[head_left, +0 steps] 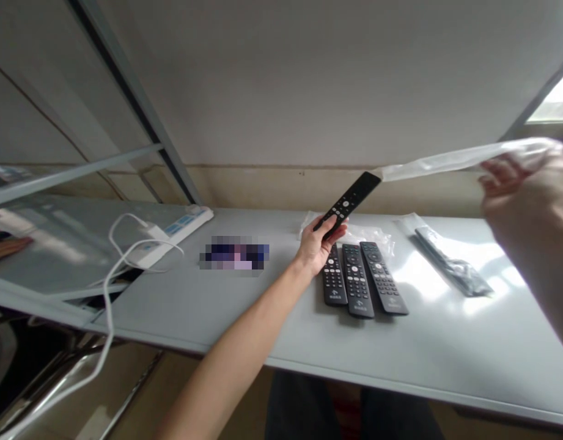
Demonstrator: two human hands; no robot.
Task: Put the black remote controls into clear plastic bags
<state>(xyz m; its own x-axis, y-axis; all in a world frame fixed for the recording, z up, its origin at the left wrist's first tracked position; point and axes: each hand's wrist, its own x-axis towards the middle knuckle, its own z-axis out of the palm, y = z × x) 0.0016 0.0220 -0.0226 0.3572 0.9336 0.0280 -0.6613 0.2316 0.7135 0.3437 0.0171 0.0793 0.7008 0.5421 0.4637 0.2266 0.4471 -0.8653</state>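
Observation:
A black remote control (353,197) is gripped at its lower end by my left hand (314,250), tilted up above the table. From its upper tip a clear plastic sleeve (446,162) stretches right to my right hand (529,183), which is raised, slightly blurred and closed on the sleeve's far end. Just below my left hand lie three more remote controls, a left one (335,284), a middle one (357,281) and a right one (384,278). Crumpled clear plastic (366,235) lies behind them.
Another remote control in a clear bag (450,260) lies on the grey table (446,354) at the right. At the left are a white power strip (173,238) with a white cable (107,305) and a pixelated item (235,253). Another person's hand (8,249) shows far left.

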